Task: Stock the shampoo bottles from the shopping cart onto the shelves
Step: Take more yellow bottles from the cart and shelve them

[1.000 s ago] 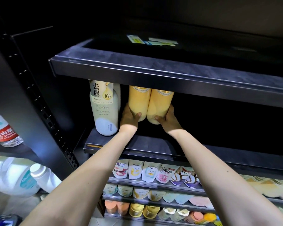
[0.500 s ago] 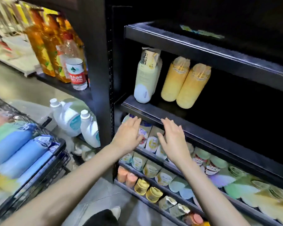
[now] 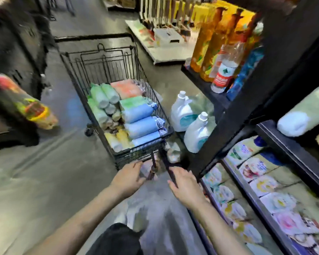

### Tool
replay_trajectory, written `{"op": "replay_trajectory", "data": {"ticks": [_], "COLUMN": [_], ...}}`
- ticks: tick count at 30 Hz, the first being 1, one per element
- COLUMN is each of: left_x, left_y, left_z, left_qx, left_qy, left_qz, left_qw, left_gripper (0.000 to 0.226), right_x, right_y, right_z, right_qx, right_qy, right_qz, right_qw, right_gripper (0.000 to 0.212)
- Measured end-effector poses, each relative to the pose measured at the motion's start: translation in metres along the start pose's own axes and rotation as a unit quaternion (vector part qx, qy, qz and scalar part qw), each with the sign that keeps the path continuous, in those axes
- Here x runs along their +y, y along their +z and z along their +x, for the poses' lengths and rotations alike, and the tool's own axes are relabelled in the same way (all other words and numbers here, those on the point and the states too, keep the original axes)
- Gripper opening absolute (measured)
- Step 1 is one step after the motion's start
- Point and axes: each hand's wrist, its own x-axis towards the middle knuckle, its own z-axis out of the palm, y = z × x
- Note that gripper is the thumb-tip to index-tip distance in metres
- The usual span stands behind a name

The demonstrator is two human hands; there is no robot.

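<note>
shopping cart [image 3: 118,100]: stood on the floor, left of the shelves [image 3: 291,144]; shampoo bottles [image 3: 142,115] laid stacked in its near right corner. left hand [image 3: 128,178]: fingers loosely spread, nothing held, below the cart's near edge. right hand [image 3: 185,184]: fingers extended, nothing held, beside the shelf upright.

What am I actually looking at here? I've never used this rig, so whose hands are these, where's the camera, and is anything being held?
There is no machine: a person wears one wide-angle camera on the head, looking forward and down. The left hand and right hand reach toward the shopping cart, fingers relaxed, holding nothing. The cart is loaded with lying bottles: blue bottles, green bottles and yellow bottles. On the right stands the dark shelf unit with white jugs at its base. The picture is motion-blurred.
</note>
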Motion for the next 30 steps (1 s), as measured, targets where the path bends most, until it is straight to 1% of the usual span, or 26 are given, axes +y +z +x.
{"op": "replay_trajectory", "data": {"ticks": [2,4,7,11,16,19,21,24,27,30], "left_x": [-0.031,-0.06,-0.102,-0.151,-0.2,-0.216,-0.225,-0.236,-0.244,-0.252], "left_y": [-0.004,-0.01,-0.024,-0.055,-0.093,-0.11,-0.116,-0.116,-0.107,-0.096], "left_z": [-0.001,0.003,0.016,0.042,0.08,0.1,0.114,0.135,0.148,0.156], "left_qx": [-0.005,-0.002,0.012,0.01,0.038,0.05,0.065,0.066,0.071,0.084], "left_qy": [-0.042,-0.069,-0.087,-0.109,-0.13,-0.139,-0.15,-0.167,-0.207,-0.25], "left_qz": [-0.029,-0.054,-0.065,-0.087,-0.102,-0.117,-0.126,-0.137,-0.185,-0.248], "left_qw": [0.999,0.996,0.994,0.99,0.986,0.982,0.978,0.974,0.958,0.932], "left_gripper": [0.067,0.066,0.063,0.058,0.058,0.057,0.056,0.054,0.055,0.054], "right_x": [-0.021,-0.04,-0.069,-0.106,-0.138,-0.149,-0.155,-0.157,-0.158,-0.159], "right_y": [0.008,0.015,0.024,0.034,0.044,0.06,0.076,0.109,0.141,0.164], "right_z": [0.021,0.047,0.098,0.163,0.242,0.287,0.32,0.37,0.405,0.422], "right_qx": [-0.031,-0.067,-0.105,-0.124,-0.144,-0.179,-0.197,-0.23,-0.267,-0.29], "right_qy": [-0.016,-0.029,-0.034,-0.021,0.018,0.06,0.084,0.108,0.154,0.184], "right_qz": [0.017,0.018,0.009,0.048,0.112,0.149,0.152,0.131,0.138,0.118], "right_qw": [0.999,0.997,0.994,0.991,0.983,0.971,0.965,0.958,0.941,0.931], "right_gripper": [0.048,0.045,0.045,0.05,0.049,0.049,0.047,0.045,0.057,0.069]}}
